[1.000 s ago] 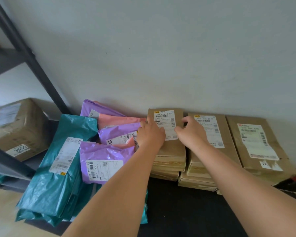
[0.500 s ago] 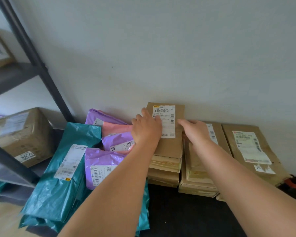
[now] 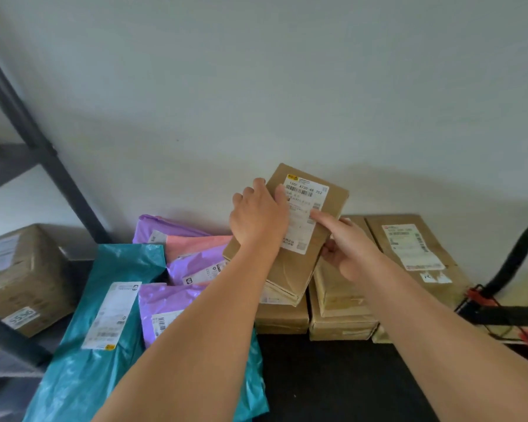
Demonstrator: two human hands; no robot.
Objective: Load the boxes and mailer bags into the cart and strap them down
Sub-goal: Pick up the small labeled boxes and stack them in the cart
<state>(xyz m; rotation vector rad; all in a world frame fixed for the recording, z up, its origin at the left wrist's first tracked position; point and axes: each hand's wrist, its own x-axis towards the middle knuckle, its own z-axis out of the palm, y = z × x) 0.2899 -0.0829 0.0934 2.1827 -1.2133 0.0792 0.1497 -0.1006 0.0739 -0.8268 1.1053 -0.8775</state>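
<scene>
My left hand and my right hand grip a small stack of flat brown boxes with a white label on top, tilted up off the pile beneath. My left hand lies over the top left side; my right hand holds the right edge, forefinger on the label. More brown boxes are stacked below against the wall, with another labelled brown box to the right. Teal mailer bags, purple mailer bags and a pink mailer bag lie at the left.
A dark metal shelf post rises at the left, with a brown carton on the lower shelf. At the right edge are a black curved handle and red straps or hooks. The floor surface in front is black.
Both hands have lifted the top boxes off the stack and tilted them up and to the right. The camera view has shifted, bringing the black handle into view at the right.
</scene>
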